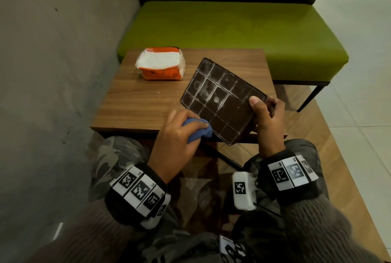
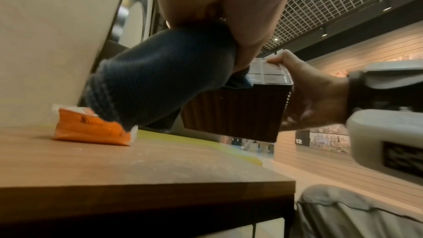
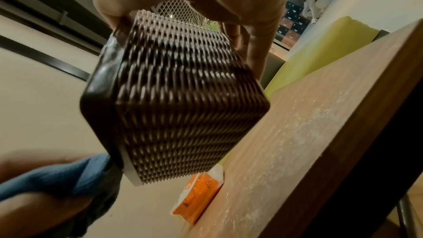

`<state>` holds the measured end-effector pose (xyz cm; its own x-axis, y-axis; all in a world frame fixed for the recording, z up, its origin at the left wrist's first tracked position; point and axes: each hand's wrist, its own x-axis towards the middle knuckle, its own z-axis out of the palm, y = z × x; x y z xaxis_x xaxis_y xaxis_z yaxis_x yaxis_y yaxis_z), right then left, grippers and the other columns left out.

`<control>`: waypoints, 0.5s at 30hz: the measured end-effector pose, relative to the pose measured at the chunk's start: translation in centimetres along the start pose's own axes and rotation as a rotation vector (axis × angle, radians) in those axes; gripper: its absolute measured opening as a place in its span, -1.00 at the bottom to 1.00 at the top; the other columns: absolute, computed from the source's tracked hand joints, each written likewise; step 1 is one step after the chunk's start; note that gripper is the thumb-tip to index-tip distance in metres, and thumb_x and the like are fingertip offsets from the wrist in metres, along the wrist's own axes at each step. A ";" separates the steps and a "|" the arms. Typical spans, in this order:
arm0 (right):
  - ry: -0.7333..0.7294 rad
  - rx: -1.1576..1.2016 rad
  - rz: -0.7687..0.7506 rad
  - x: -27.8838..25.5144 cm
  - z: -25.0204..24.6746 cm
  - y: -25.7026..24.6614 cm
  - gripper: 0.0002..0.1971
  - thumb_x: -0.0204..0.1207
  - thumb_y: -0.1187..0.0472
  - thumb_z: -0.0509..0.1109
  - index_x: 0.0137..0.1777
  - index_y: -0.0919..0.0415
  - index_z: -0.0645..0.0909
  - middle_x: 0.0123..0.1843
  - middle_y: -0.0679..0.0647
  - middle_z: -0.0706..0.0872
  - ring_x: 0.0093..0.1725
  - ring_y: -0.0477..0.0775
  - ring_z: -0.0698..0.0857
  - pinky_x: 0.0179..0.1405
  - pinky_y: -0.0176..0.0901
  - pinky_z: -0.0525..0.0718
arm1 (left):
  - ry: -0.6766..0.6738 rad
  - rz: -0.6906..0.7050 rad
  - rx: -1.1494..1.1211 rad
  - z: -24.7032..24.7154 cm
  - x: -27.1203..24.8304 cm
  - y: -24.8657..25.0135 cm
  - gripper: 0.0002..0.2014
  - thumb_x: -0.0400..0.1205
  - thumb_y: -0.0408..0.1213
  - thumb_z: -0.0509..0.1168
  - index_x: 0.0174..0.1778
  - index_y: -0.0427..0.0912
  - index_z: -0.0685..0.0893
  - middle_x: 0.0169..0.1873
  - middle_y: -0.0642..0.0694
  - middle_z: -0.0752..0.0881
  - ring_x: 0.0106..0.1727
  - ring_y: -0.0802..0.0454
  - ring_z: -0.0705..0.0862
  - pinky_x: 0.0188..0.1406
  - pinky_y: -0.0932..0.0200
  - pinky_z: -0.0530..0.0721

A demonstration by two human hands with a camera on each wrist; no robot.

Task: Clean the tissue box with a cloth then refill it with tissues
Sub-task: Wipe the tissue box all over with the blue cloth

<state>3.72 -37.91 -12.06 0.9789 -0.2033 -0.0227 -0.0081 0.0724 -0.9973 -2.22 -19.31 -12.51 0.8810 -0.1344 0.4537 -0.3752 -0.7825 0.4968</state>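
A dark brown woven tissue box is held tilted above the table's near edge, its dusty gridded underside facing me. My right hand grips its right end, thumb on the grid face, fingers behind. My left hand holds a bunched blue cloth against the box's lower left edge. The left wrist view shows the cloth touching the box. In the right wrist view the woven side fills the middle, with the cloth at lower left. An opened orange pack of white tissues lies at the table's far left.
The small wooden table carries white dust specks near its edges. A green bench with a dark backrest stands behind it. A grey wall runs along the left. My knees sit under the table's near edge.
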 end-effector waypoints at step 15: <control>-0.025 0.025 -0.001 -0.2 1.1 0.7 -0.25 0.06 -0.30 0.45 0.19 0.13 0.43 -0.02 -0.05 0.66 -0.07 -0.15 0.72 -0.13 -0.23 0.66 | 0.175 0.014 -0.064 1.2 0.7 1.1 -0.76 0.45 -0.43 0.39 0.02 -0.18 0.76 -0.01 -0.12 0.65 0.06 -0.03 0.58 0.07 0.24 0.55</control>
<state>3.73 -36.71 -12.68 0.9837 -0.1790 -0.0193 -0.0019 0.0970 -0.9953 -1.66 -20.99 -12.48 0.8141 -0.0330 0.5798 -0.4097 -0.7402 0.5332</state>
